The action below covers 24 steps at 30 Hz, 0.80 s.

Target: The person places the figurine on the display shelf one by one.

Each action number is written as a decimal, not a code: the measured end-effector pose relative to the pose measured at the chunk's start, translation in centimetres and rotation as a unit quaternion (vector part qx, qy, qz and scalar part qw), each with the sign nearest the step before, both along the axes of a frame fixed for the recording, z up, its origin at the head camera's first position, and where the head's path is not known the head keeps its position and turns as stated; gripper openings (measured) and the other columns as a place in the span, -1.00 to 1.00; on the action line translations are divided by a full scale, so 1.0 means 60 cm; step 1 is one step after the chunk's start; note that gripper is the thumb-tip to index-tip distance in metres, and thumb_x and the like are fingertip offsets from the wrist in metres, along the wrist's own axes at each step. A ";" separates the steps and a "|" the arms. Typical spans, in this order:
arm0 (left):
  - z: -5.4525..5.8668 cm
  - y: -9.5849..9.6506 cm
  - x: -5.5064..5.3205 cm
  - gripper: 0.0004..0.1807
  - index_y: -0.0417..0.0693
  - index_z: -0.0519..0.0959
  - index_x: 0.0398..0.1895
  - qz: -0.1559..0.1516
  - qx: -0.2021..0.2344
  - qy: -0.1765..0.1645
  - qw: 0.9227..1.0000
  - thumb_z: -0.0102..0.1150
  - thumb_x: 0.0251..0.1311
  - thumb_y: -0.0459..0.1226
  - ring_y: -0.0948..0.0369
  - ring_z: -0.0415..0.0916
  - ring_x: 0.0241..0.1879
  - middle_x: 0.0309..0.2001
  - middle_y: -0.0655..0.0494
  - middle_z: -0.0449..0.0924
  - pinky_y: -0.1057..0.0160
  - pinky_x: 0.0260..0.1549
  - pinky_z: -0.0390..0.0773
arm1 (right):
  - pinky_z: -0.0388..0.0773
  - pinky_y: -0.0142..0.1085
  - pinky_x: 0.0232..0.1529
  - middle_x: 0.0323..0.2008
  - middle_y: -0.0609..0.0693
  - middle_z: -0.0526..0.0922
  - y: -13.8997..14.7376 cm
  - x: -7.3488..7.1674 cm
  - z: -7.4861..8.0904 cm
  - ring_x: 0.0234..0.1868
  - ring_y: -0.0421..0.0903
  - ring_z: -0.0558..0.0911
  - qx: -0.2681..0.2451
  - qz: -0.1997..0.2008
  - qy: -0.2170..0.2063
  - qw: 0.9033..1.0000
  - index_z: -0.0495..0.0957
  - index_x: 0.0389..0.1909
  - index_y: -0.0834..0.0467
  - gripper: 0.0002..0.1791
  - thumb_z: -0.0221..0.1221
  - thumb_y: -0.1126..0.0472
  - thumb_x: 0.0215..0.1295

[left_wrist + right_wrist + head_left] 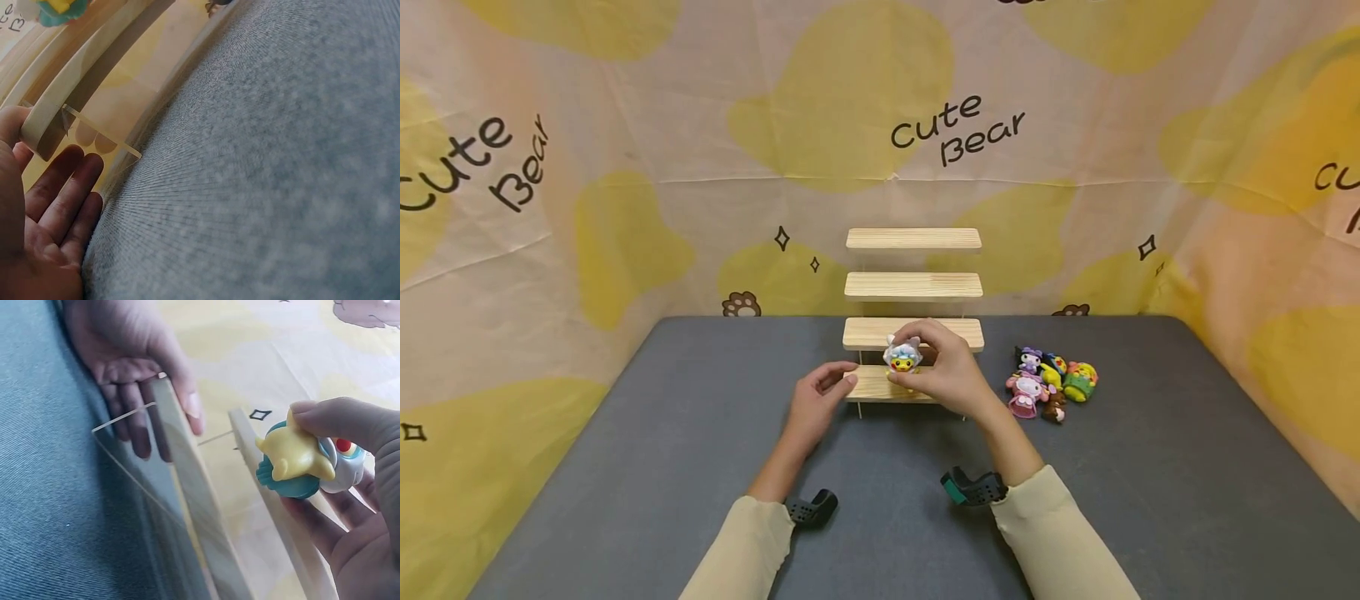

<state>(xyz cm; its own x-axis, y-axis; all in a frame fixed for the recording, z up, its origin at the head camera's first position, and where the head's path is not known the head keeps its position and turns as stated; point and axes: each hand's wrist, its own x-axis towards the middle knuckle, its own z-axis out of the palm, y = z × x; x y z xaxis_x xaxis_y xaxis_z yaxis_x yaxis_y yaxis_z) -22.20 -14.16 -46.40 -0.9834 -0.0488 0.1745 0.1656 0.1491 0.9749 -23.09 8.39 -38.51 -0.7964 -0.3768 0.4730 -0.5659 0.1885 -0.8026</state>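
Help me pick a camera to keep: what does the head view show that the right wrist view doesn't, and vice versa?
Only the head view: the loose figurines, beige sleeves and "Cute Bear" lettering.
Only the right wrist view: the underside of the held figurine.
Both: that figurine in the right fingers, the left fingers at one end of the lowest shelf, and the patterned backdrop.

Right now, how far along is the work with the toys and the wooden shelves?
Looks done: the wooden stand is upright on the table, no toy visibly left on it. In hand: a small toy, held by the right hand near the lowest shelf. Probably left: the toys bunched on the table.
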 end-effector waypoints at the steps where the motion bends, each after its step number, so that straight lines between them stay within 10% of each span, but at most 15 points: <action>1: 0.000 0.000 0.000 -0.73 -0.18 0.68 0.03 0.000 0.000 -0.001 1.000 0.28 0.33 -0.27 0.39 0.60 -0.03 0.07 -0.14 0.71 0.49 -0.09 0.53 | 0.65 -0.34 -0.06 -0.04 0.08 0.63 -0.001 0.000 -0.002 -0.09 -0.08 0.61 0.004 0.000 0.004 1.000 0.62 -0.08 0.18 -0.56 0.52 0.41 -0.01; 24: -0.001 0.000 0.000 -0.74 -0.16 0.68 0.02 0.007 -0.005 -0.007 1.000 0.30 0.32 -0.25 0.38 0.60 -0.03 0.04 -0.11 0.72 0.47 -0.11 0.53 | 0.66 -0.26 -0.03 -0.04 0.08 0.62 -0.021 -0.001 -0.026 -0.06 -0.09 0.60 0.014 -0.007 0.017 1.000 0.61 -0.10 0.17 -0.56 0.50 0.45 -0.02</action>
